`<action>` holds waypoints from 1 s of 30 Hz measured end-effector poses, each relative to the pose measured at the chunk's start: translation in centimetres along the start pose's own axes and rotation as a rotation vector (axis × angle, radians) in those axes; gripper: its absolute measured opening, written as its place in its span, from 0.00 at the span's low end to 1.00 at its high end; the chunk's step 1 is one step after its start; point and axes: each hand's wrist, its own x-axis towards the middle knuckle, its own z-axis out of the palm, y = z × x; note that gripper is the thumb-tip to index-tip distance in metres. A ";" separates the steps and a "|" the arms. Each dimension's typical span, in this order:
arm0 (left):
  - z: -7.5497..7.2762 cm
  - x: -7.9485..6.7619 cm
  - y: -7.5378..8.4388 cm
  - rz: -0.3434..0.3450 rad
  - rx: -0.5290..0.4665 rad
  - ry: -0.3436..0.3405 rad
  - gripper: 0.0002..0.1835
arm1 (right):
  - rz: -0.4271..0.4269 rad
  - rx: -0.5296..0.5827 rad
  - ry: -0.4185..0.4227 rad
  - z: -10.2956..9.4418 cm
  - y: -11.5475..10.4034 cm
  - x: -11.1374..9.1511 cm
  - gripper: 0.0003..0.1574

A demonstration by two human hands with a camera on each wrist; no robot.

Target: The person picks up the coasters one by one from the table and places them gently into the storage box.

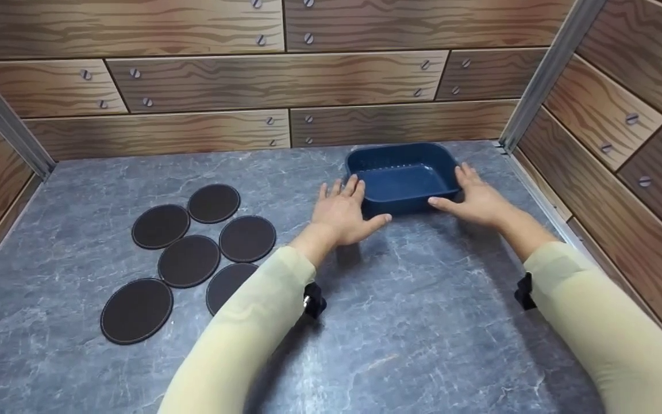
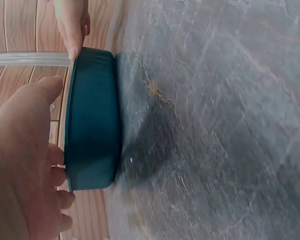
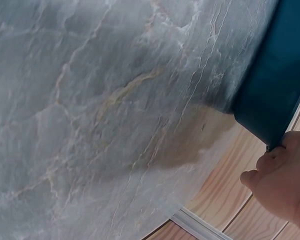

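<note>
A dark blue rectangular plastic bin [image 1: 403,181] with rounded corners sits on the table at the back right in the head view. Beside its near left corner is my left hand [image 1: 342,214], fingers spread and thumb held away from the bin. In the left wrist view, the left hand's fingertips [image 2: 59,176] are at the bin's rim. My right hand [image 1: 477,198] is at the opposite end, fingers along the right side and thumb by the near rim. From the right wrist, the right hand [image 3: 285,175] appears against the bin's corner, partly cut off.
Several round black coasters [image 1: 188,261] lie flat on the left half of the grey marbled table [image 1: 400,322], one partly behind the left sleeve [image 1: 250,322]. Wood-patterned walls [image 1: 276,80] with metal corner posts [image 1: 549,75] enclose the back and sides.
</note>
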 end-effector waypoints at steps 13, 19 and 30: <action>-1.3 -1.1 -1.3 0.034 0.038 -0.039 0.57 | -0.025 -0.041 0.033 0.7 -0.7 -1.4 0.77; -1.9 -2.2 -1.9 0.078 0.062 -0.048 0.57 | -0.033 -0.051 0.047 1.1 -1.6 -2.7 0.76; -1.9 -6.3 -3.5 0.122 0.050 -0.068 0.56 | -0.065 -0.062 0.057 3.1 -4.3 -5.8 0.79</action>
